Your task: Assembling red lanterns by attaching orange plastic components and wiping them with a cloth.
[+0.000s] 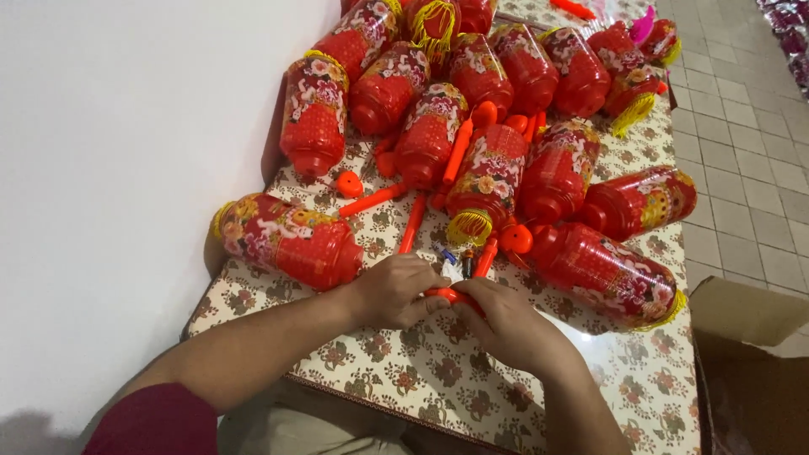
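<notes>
Both of my hands meet over the near part of a table with a floral cloth (421, 379). My left hand (396, 288) and my right hand (503, 318) together grip a red-orange plastic handle stick (447, 295) lying between them. Small wires and a little metal part (459, 263) stick up just beyond my fingers. A red lantern with floral print (291, 240) lies on its side just left of my left hand. Another red lantern (602, 271) lies to the right of my right hand.
Several more red floral lanterns (484, 173) with yellow tassels are piled across the far half of the table, with loose orange sticks (411, 226) and caps among them. A white wall (109, 168) runs along the left. An open cardboard box (750, 354) stands on the tiled floor at right.
</notes>
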